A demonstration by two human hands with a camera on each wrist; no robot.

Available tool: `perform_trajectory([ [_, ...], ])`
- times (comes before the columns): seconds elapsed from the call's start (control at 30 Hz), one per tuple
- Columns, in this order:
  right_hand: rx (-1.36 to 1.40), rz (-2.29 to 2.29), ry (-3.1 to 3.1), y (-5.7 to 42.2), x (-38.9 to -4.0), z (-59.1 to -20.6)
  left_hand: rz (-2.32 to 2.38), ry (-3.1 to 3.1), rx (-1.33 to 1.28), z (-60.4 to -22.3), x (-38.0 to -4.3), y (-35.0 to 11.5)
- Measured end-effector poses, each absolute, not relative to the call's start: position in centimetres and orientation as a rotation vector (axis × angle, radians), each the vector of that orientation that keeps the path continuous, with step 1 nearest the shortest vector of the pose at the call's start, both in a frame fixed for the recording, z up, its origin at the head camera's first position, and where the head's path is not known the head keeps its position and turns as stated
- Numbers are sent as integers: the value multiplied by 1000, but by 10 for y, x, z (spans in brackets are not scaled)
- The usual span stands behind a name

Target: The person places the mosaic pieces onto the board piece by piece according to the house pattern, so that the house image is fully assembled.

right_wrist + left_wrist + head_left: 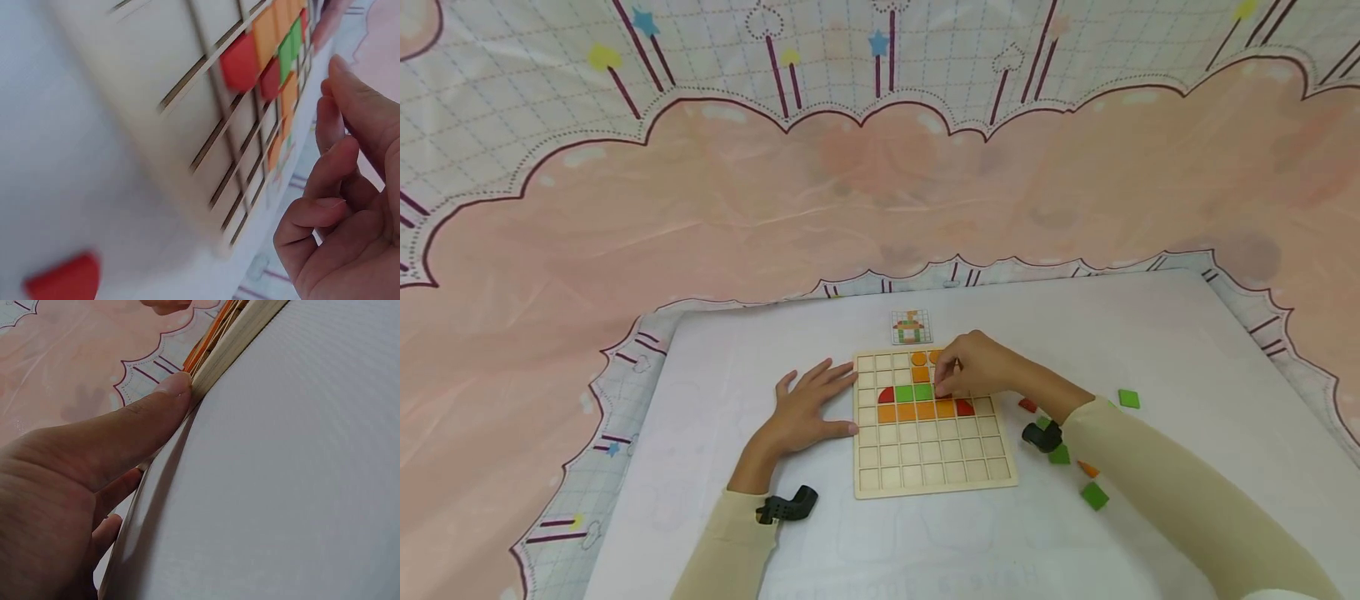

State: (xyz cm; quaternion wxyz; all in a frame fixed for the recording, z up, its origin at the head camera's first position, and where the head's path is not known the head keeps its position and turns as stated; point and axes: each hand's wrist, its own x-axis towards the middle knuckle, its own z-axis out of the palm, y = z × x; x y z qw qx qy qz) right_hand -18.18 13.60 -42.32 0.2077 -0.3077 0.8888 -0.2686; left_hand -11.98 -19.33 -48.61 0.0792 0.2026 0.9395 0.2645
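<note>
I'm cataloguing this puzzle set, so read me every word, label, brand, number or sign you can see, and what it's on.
No text can be read anywhere.
White tabletop: faint marks at the bottom of the head view, too faint to read.
Picture card: too small to tell whether it carries text.
Wooden board and colored tiles: none visible.

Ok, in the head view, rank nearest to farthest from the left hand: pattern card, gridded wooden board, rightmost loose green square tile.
1. Gridded wooden board: its left edge meets the left hand.
2. Pattern card: beyond the board's far edge.
3. Rightmost loose green square tile: past the right sleeve.
</note>
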Motion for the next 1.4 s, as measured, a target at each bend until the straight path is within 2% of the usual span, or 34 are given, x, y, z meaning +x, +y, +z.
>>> perform_trajectory([
  [0.7,-741,-635,2468,235,-179,-427,774,2808,577,-484,-119,-192],
  [1.4,-677,-556,2482,259,-173,-435,795,2813,599,-483,-118,-192],
])
